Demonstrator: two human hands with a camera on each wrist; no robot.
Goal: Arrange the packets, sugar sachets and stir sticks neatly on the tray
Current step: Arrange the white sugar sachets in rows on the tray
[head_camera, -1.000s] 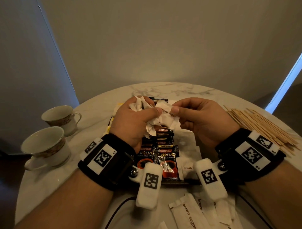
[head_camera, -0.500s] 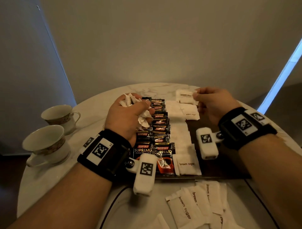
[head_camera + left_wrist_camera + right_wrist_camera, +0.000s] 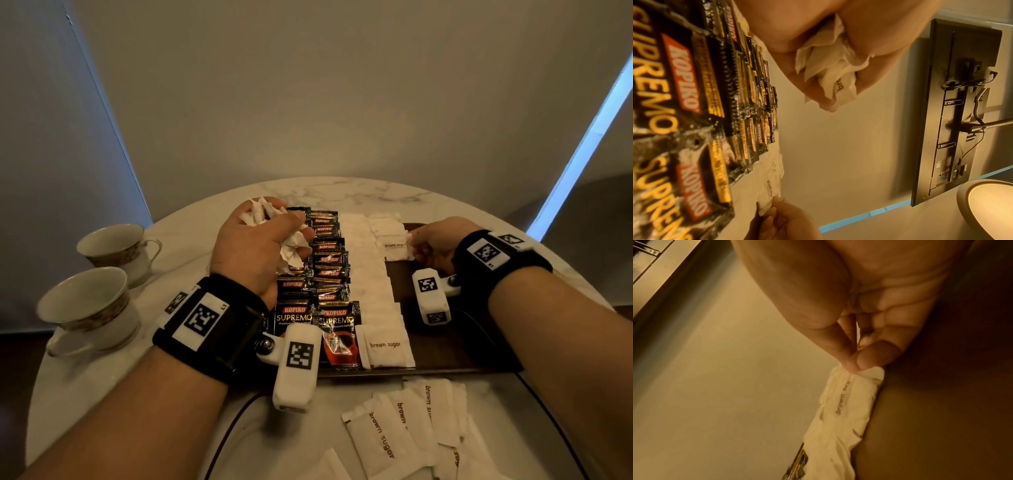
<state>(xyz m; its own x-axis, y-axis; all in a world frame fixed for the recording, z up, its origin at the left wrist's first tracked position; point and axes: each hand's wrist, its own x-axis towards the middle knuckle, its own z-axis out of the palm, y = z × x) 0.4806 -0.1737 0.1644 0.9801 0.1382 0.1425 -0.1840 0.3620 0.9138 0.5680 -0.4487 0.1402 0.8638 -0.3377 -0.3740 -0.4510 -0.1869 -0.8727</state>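
Head view, white "brown sugar" sachet (image 3: 394, 247) pinched by right hand (image 3: 433, 246), lying on tray (image 3: 455, 346)

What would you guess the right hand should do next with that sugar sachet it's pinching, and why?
Probably lay it flat and let go. The right hand pinches a brown sugar sachet at the near end of a second white row on the tray, already roughly in line. The left hand holds a bunch of sachets to place next.

Glossy foil coffee packets (image 3: 327, 260); matt paper sugar sachets (image 3: 387, 346); polished marble table (image 3: 342, 192).
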